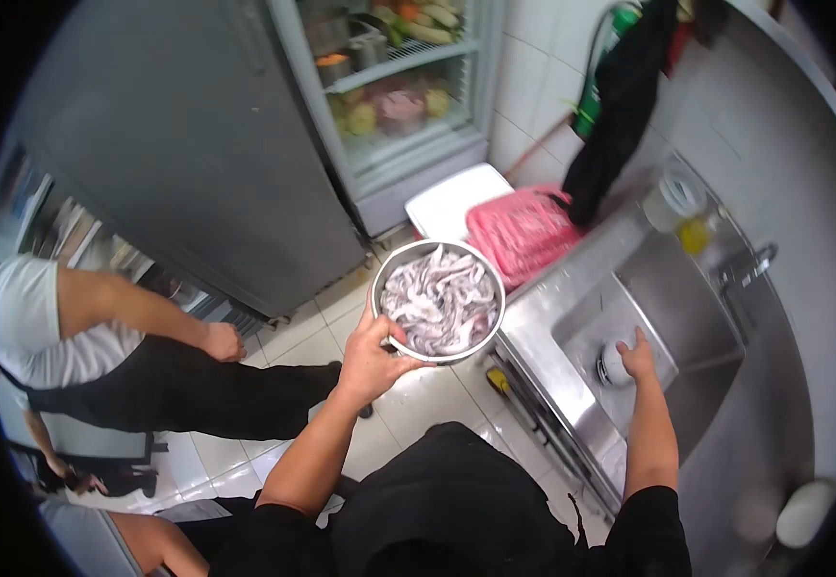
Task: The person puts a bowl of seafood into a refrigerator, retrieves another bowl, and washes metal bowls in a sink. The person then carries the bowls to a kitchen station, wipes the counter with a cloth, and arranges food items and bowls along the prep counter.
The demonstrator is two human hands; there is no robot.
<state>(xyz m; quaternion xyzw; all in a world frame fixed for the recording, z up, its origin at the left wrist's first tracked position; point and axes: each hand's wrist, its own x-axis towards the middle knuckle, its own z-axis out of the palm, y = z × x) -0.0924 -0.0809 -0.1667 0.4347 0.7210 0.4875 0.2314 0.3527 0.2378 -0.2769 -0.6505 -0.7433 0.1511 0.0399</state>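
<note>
My left hand (pixel 370 358) grips the rim of a round metal bowl (pixel 502 306), fingers underneath and thumb along the near side. Pale, purplish strips that look like squid or octopus pieces (pixel 439 298) fill it, and it hangs over the floor left of the sink. My right hand (pixel 638 358) is down in the steel sink (pixel 716 361), one finger stretched out. Its thumb side meets a small white, round, cup-like thing (pixel 614 365) with a dark band near the sink bottom. Exactly how the fingers close on it is partly hidden.
A faucet (pixel 749 267) and clear container (pixel 675 200) stand at the sink's back. Beside the counter are a pink bag (pixel 524 231) and white lid (pixel 456 200). A glass-door fridge (pixel 399 96) stands ahead. A person (pixel 149 337) stands at left; others are behind.
</note>
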